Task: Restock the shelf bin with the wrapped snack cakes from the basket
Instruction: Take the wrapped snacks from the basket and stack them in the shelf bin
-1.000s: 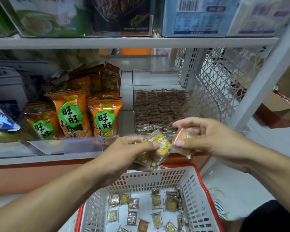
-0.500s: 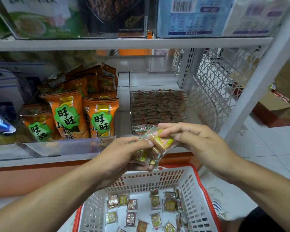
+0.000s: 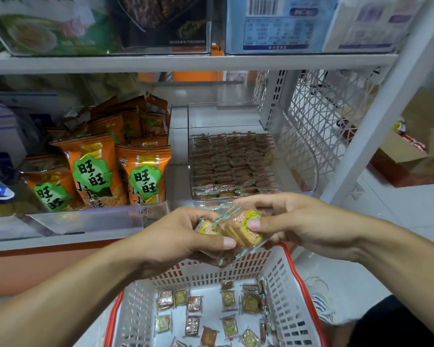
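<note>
Both hands meet above the white basket with a red rim [image 3: 290, 284], just in front of the shelf. My left hand [image 3: 183, 236] grips a small stack of wrapped snack cakes [image 3: 236, 227]. My right hand [image 3: 298, 221] pinches the front cake of that stack, thumb on its yellow label. Several more wrapped cakes [image 3: 228, 299] lie scattered on the basket floor. The clear shelf bin [image 3: 198, 116] stands straight ahead on the shelf, its front half filled with rows of the same cakes [image 3: 231, 161] and its back part bare.
Orange snack bags [image 3: 143, 171] fill the clear bin to the left. A white mesh shelf side panel [image 3: 331, 116] and slanted white post [image 3: 376, 121] stand at the right. The upper shelf board [image 3: 186, 63] carries boxes overhead. Cardboard boxes [image 3: 416, 156] sit on the floor at far right.
My right hand, which held one cake apart a second ago, has come in against the left hand's stack and now pinches its front cake. The left hand has barely moved.
</note>
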`<state>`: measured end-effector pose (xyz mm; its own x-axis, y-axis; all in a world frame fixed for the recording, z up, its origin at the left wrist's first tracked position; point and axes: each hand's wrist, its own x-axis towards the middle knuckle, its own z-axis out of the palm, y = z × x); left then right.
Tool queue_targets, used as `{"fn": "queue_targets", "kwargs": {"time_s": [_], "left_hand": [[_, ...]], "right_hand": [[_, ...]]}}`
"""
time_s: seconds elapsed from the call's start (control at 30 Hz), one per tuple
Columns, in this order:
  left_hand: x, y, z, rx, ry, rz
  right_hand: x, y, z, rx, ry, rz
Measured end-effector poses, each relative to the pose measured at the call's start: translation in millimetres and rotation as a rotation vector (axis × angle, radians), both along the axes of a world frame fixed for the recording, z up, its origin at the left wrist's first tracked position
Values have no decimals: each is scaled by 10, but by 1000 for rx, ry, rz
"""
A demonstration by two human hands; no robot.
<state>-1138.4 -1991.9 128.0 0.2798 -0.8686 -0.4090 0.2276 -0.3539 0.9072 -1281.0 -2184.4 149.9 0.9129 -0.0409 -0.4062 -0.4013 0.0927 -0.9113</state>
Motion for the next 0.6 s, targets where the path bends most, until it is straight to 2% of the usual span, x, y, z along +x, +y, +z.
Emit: {"fn": "queue_targets", "kwargs": {"time_s": [0.17,0.3,0.4,0.43,0.47,0.53,0.6], "left_hand": [[-55,-63,4,4,62,88],[-30,-141,-14,-4,157,160],[2,-232,-36,-22,271,282],[10,-259,-33,-43,303,323],[11,-284,-22,-67,337,360],[1,-320,-9,-104,392,405],[-21,-348,2,-118,406,421]], "right_hand": [[22,-97,110,110,78,63],[46,-130,137,58,109,48],[95,-221,237,-28,26,-53],[139,-280,292,-166,-11,-110],[195,-339,353,-400,-40,-160],[345,-459,428,-1027,-35,-183],[527,-564,404,-1559,19,-93]]}}
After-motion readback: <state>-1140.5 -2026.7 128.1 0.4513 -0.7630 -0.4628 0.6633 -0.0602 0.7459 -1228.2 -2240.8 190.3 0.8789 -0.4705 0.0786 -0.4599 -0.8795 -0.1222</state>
